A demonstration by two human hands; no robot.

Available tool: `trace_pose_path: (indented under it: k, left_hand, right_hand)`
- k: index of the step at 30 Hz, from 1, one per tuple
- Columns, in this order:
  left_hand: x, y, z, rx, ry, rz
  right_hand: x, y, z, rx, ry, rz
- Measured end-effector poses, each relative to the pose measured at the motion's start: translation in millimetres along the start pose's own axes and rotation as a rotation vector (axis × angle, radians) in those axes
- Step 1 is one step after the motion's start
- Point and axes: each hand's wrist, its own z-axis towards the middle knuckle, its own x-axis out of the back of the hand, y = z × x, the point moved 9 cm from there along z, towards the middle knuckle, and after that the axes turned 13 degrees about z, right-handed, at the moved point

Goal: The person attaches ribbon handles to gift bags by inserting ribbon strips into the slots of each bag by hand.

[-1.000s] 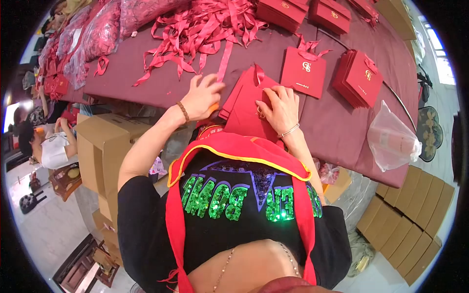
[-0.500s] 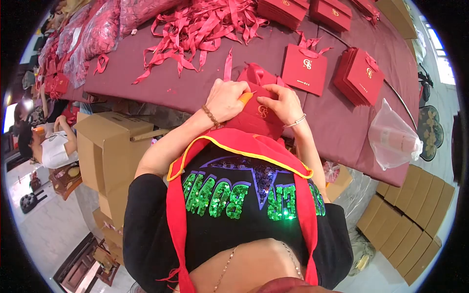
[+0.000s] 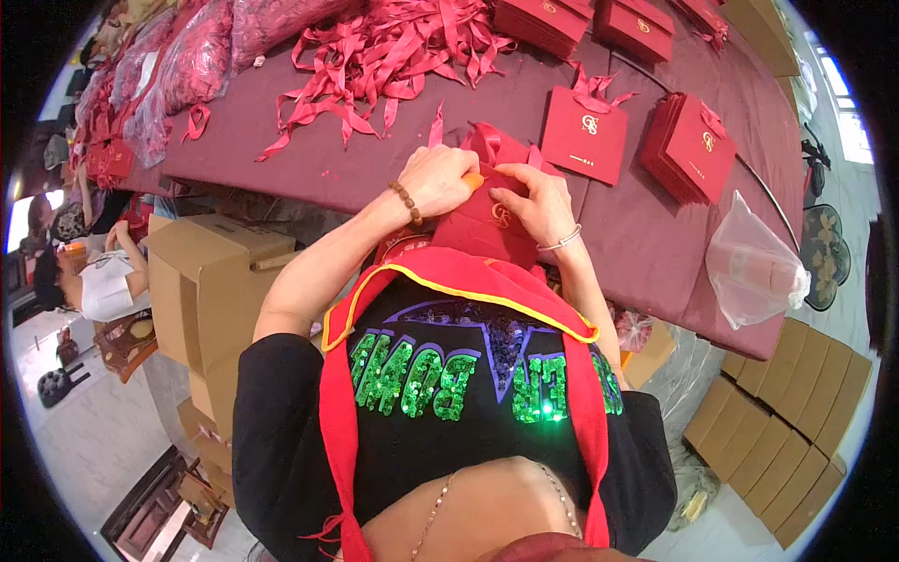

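A red paper gift bag (image 3: 482, 232) with a gold monogram lies in front of me at the table's near edge. My left hand (image 3: 436, 182) is closed on its upper left edge, with an orange cover on one finger. On the other side my right hand (image 3: 541, 201) pinches the bag's upper edge between thumb and fingers. Just beyond my fingers a pink-red ribbon (image 3: 484, 139) loops up. My fingertips partly hide how the ribbon meets the bag. A finished-looking bag with a ribbon bow (image 3: 582, 140) lies flat to the right of my right hand.
A heap of ribbons (image 3: 393, 56) lies on the cloth-covered table (image 3: 253, 155). Stacked red bags (image 3: 688, 150) and a clear plastic bag (image 3: 754, 262) are at right. Cardboard boxes (image 3: 187, 290) stand left; flat cartons (image 3: 777, 421) lie at lower right. A person (image 3: 108, 281) sits far left.
My left hand has turned and shifted slightly at the bag's edge, so less of the orange finger cover shows. The right hand stays nearly in place. At far left, the person has moved.
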Motion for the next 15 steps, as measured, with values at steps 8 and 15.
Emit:
trace_pose_path:
  k: [8, 15]
  left_hand:
    - [3, 35, -9, -0.168, 0.286, 0.437]
    - [24, 23, -4, -0.252, 0.262, 0.193]
  right_hand:
    - [-1, 0, -2, -0.053, -0.013, -0.085]
    - [1, -1, -9, 0.141, 0.078, 0.059]
